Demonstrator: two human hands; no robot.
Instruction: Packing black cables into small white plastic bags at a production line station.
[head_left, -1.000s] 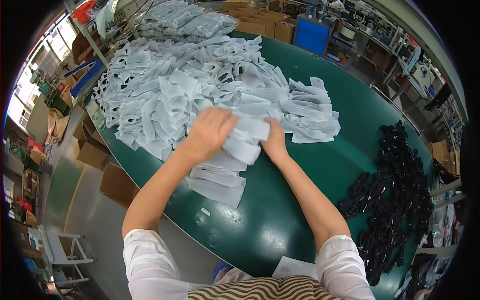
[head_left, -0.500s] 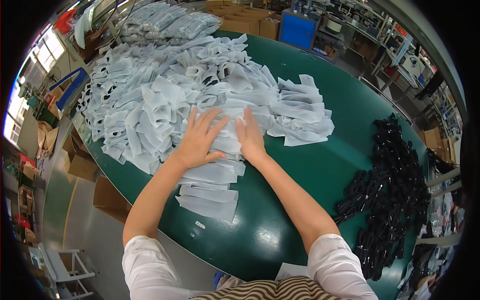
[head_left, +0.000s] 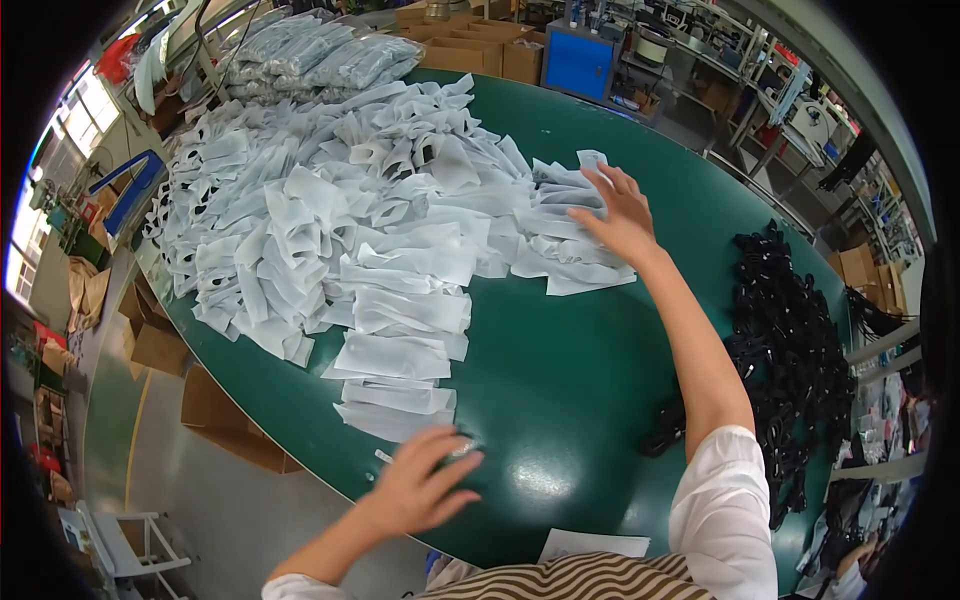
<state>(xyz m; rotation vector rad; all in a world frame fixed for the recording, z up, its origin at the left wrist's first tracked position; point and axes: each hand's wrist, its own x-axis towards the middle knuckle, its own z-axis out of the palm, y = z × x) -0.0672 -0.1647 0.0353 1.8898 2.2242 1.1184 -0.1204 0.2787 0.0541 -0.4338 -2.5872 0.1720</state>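
Where white pouches [head_left: 400,250] overlap, edges indistinct beneath right hand [head_left: 620,215].

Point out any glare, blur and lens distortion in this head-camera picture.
Head view: glare patches shine on the green table, brightest by the left hand; that hand is slightly motion-blurred, while the right hand on the white pouches is sharper; windows at far left are blown out; fisheye bends the table edge, and the corners are black.

Flat white pouches [head_left: 400,355] lie spread in a loose, overlapping heap across the far left of the green table [head_left: 570,380], a few trailing singly toward the near edge, and a small separate stack [head_left: 570,250] sits fanned out at the heap's right.
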